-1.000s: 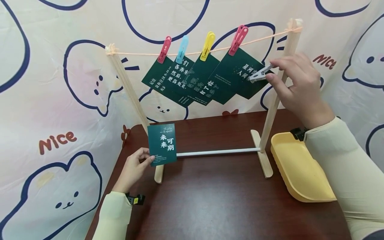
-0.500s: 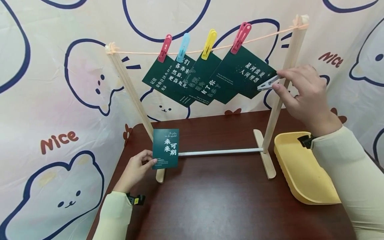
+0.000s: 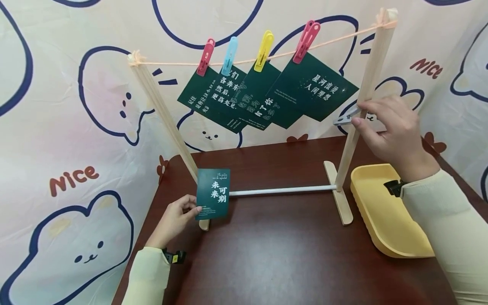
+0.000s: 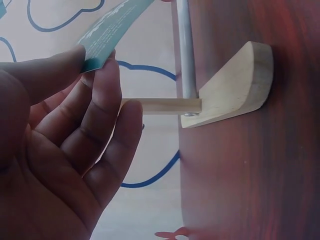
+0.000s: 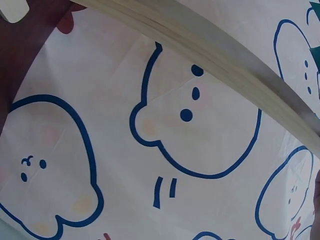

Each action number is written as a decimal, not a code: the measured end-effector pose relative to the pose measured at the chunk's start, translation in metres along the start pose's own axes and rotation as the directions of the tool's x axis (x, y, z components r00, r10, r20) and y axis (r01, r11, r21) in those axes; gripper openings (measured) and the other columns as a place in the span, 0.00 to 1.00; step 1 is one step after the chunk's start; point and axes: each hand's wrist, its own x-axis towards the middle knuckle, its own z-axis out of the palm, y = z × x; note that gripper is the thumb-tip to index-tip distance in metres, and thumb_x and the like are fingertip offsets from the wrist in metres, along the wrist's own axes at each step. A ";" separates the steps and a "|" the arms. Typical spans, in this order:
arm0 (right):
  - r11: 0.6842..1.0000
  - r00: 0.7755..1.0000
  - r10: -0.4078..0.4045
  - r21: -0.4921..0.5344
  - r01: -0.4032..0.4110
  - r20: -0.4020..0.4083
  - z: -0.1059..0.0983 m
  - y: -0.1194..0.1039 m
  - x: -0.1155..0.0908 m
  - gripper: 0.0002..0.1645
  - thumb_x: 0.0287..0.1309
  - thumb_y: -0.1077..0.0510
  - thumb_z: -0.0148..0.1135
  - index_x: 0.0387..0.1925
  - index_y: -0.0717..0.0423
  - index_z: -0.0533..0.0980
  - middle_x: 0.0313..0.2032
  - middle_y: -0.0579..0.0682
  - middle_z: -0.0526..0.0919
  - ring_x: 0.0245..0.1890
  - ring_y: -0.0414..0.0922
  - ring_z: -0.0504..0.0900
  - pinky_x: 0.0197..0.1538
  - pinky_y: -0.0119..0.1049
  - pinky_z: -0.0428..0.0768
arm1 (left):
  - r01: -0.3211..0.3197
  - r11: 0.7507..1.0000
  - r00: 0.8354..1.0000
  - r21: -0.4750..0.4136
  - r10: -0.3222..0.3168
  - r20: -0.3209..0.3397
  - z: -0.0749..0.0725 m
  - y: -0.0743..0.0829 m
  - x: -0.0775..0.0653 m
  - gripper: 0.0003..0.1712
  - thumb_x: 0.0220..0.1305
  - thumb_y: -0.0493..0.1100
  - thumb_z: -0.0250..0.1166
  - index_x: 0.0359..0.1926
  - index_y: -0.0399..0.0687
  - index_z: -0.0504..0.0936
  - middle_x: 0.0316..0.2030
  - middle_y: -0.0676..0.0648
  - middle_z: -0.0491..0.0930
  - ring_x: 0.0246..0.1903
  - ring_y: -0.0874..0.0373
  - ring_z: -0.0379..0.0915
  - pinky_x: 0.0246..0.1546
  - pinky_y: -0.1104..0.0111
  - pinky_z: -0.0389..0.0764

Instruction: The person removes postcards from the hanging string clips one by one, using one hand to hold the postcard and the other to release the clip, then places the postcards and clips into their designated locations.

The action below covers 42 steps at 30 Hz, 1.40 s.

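My left hand [image 3: 171, 220] pinches a green card [image 3: 213, 193] with white lettering by its lower left edge, in front of the stand's left leg. In the left wrist view the card [image 4: 107, 42] is caught between thumb and fingertips. At the right post my right hand [image 3: 392, 131] pinches a grey-white clothespin [image 3: 347, 117], its tip below the rightmost hanging card [image 3: 316, 87]. Several overlapping green cards hang from a string [image 3: 343, 39], clipped by red [image 3: 206, 57], blue [image 3: 229, 56], yellow [image 3: 264, 51] and red clothespins [image 3: 306, 42].
The wooden stand has a left post [image 3: 164, 114], a right post [image 3: 367, 80] and a white crossbar [image 3: 282, 191]. A yellow tray [image 3: 389, 212] sits on the brown table [image 3: 274, 254] at right, partly behind the right forearm. A patterned curtain [image 3: 49, 140] surrounds the table.
My right hand has moved right and down with the clothespin, away from the rightmost card's lettering. My left hand has shifted slightly right and down with its card. The head view has tilted slightly.
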 end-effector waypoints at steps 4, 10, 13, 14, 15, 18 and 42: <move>1.000 1.000 0.019 0.019 -0.018 -0.020 -0.001 0.002 -0.007 0.38 0.64 0.34 0.54 0.43 0.69 0.82 0.38 0.64 0.84 0.38 0.60 0.78 0.49 0.19 0.64 | -0.005 1.000 1.000 0.008 0.005 0.015 0.003 0.000 -0.003 0.13 0.65 0.41 0.66 0.49 0.45 0.78 0.34 0.49 0.80 0.36 0.52 0.75 0.39 0.61 0.81; 0.999 0.999 0.042 0.009 -0.043 0.016 -0.006 0.018 -0.024 0.31 0.64 0.39 0.57 0.47 0.65 0.82 0.39 0.60 0.85 0.37 0.57 0.78 0.45 0.20 0.64 | 0.002 1.000 0.999 0.010 -0.003 0.035 0.008 -0.003 -0.003 0.12 0.65 0.41 0.66 0.48 0.47 0.78 0.32 0.50 0.80 0.35 0.53 0.75 0.38 0.63 0.80; 0.998 0.998 0.055 -0.014 -0.054 0.032 -0.008 0.021 -0.031 0.32 0.64 0.39 0.57 0.48 0.65 0.82 0.39 0.61 0.85 0.38 0.58 0.78 0.48 0.20 0.65 | 0.010 1.000 0.999 0.014 -0.011 0.043 0.011 -0.005 -0.006 0.11 0.64 0.41 0.67 0.46 0.48 0.79 0.32 0.51 0.80 0.34 0.54 0.75 0.36 0.64 0.79; 0.998 0.998 0.058 -0.022 -0.057 0.034 -0.008 0.022 -0.033 0.32 0.64 0.38 0.57 0.48 0.65 0.82 0.40 0.61 0.85 0.38 0.58 0.78 0.49 0.20 0.65 | 0.016 1.000 0.999 0.012 -0.016 0.045 0.011 -0.005 -0.007 0.10 0.64 0.41 0.67 0.46 0.49 0.80 0.31 0.51 0.80 0.33 0.54 0.75 0.36 0.64 0.79; 0.998 0.997 0.060 -0.030 -0.059 0.039 -0.008 0.023 -0.036 0.33 0.65 0.38 0.56 0.48 0.65 0.82 0.40 0.61 0.85 0.39 0.58 0.78 0.50 0.20 0.65 | 0.016 1.000 0.999 0.013 -0.017 0.047 0.012 -0.005 -0.008 0.10 0.63 0.41 0.68 0.45 0.49 0.80 0.31 0.52 0.80 0.33 0.54 0.75 0.35 0.64 0.79; 0.997 0.997 0.066 -0.039 -0.064 0.043 -0.010 0.027 -0.044 0.35 0.65 0.36 0.55 0.47 0.66 0.82 0.39 0.62 0.84 0.39 0.59 0.78 0.51 0.19 0.64 | 0.033 0.999 0.998 0.014 -0.033 0.053 0.015 -0.007 -0.011 0.09 0.62 0.40 0.69 0.43 0.50 0.80 0.31 0.52 0.80 0.31 0.55 0.76 0.34 0.65 0.80; 0.965 0.971 0.234 -0.131 -0.226 0.048 -0.024 0.039 -0.095 0.37 0.65 0.35 0.53 0.42 0.69 0.81 0.36 0.66 0.83 0.39 0.63 0.76 0.57 0.21 0.61 | 0.142 0.989 0.984 0.028 -0.144 0.101 0.028 -0.010 -0.025 0.09 0.61 0.41 0.70 0.42 0.50 0.81 0.27 0.55 0.83 0.27 0.58 0.76 0.38 0.60 0.79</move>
